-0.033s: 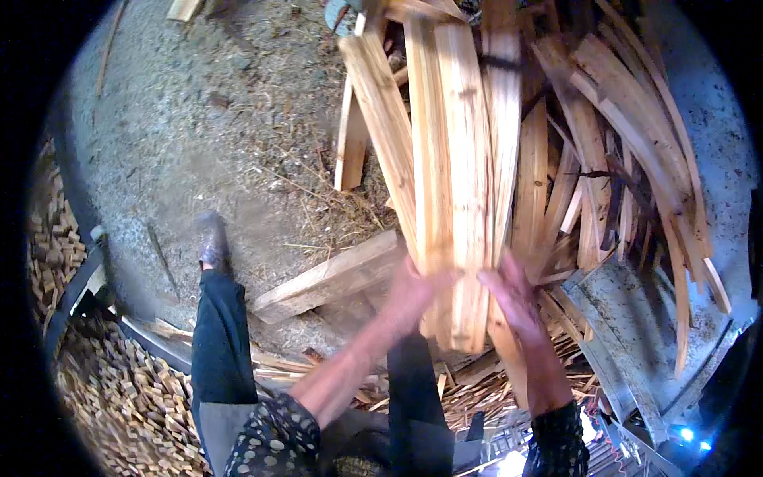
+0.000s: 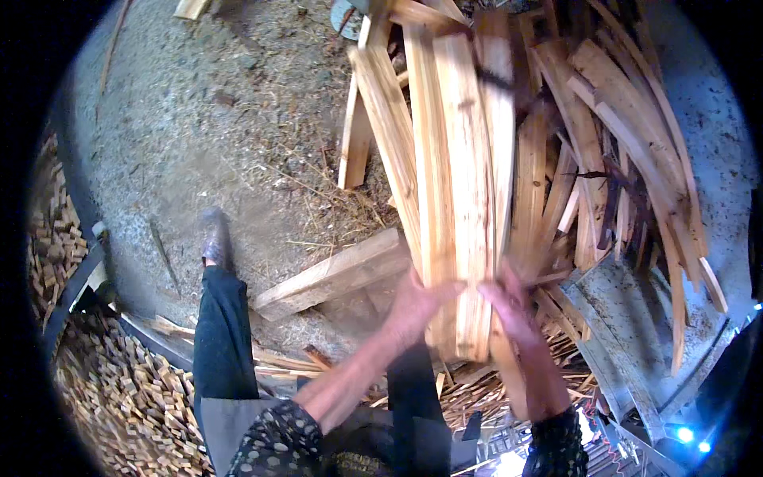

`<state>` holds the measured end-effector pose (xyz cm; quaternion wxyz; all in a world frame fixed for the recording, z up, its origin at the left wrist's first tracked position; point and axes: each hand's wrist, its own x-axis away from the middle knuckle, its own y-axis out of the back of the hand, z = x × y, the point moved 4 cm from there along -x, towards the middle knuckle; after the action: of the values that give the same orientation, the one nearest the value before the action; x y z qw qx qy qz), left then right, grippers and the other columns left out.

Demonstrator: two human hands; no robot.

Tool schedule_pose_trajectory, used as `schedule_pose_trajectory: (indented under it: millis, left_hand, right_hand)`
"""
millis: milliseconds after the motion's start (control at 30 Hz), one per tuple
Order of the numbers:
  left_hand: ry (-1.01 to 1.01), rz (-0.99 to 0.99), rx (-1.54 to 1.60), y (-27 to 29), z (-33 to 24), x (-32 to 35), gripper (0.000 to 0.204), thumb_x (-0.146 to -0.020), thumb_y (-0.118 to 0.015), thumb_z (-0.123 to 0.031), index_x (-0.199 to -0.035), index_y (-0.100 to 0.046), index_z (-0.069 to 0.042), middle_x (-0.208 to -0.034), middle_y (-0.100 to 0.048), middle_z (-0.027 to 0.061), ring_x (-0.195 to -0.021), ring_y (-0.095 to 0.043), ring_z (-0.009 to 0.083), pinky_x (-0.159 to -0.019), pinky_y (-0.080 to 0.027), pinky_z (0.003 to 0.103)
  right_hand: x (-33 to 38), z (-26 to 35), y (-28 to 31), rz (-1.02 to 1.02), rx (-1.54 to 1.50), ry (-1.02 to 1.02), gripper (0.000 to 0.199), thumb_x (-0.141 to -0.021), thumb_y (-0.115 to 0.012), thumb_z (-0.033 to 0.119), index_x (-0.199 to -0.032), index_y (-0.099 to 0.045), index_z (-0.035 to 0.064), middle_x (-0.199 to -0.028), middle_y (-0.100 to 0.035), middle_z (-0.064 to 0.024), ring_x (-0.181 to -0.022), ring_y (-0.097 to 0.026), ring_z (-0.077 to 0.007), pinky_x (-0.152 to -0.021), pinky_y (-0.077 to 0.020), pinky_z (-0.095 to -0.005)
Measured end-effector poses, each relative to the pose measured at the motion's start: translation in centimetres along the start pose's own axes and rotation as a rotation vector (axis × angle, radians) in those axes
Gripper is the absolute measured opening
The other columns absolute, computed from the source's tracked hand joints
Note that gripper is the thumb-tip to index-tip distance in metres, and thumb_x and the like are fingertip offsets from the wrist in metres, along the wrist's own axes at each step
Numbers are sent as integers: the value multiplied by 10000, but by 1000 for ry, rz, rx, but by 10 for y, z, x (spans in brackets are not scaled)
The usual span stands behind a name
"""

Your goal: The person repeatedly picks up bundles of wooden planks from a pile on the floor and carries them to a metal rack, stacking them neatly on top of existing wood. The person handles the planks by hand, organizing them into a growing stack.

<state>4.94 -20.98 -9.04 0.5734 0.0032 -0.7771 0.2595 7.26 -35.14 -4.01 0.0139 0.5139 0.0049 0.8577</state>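
Several long, pale wooden boards (image 2: 469, 183) lie side by side in front of me, their near ends pointing toward my body. From the left, my left hand (image 2: 423, 306) is closed around the bundle, its thumb lying across the top. My right hand (image 2: 513, 300) clasps the right edge, thumb also on top. The fingers beneath the wood are hidden. Another board (image 2: 389, 135) fans out to the left of the bundle, and my left hand is close to its near end.
Right of the bundle lies a heap of loose boards and slats (image 2: 596, 143). A thick wooden beam (image 2: 334, 274) rests on the dusty floor (image 2: 159, 135) by my left forearm. Small cut blocks (image 2: 127, 389) are piled at lower left. Metal sheeting (image 2: 620, 334) stands at right.
The boards and both hands have shifted slightly toward me. My grip looks the same.
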Motion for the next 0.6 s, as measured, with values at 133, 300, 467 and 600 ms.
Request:
schedule_pose_trajectory:
  millis: [133,300,467,600]
  left_hand:
    - [286,-92,143,3,1,96,400,-739,-648,-49,-1081,-469,55,-977,-592,137,-840,-586,176,-743,-494,291]
    - [325,-95,276,47,25,206,475,-741,-627,-39,-1150,-391,15,-1000,-571,132,-898,-577,212,-808,-493,356]
    - [249,-268,419,88,-14,225,493,-754,-583,-37,-1191,-364,27,-1081,-520,135,-992,-520,206,-848,-448,341]
    - [177,-306,318,136,-59,167,624,-788,-580,-172,-1258,-202,-13,-1189,-402,207,-1102,-443,269,-870,-463,432]
  right_hand:
    - [90,2,-29,38,141,-249,561,-713,-591,131,-1202,-349,-1,-1012,-528,-96,-909,-525,-156,-769,-440,-298]
    - [176,10,-97,129,148,-488,736,-665,-671,152,-1257,-264,-6,-1071,-501,-153,-974,-525,-224,-840,-466,-361]
    - [160,43,-166,307,259,-56,841,-654,-678,165,-1306,-186,-38,-1175,-453,-201,-1043,-498,-277,-889,-428,-383]
    - [87,46,-214,288,359,134,923,-632,-683,143,-1341,-118,-28,-1229,-416,-215,-1133,-428,-284,-965,-347,-381]
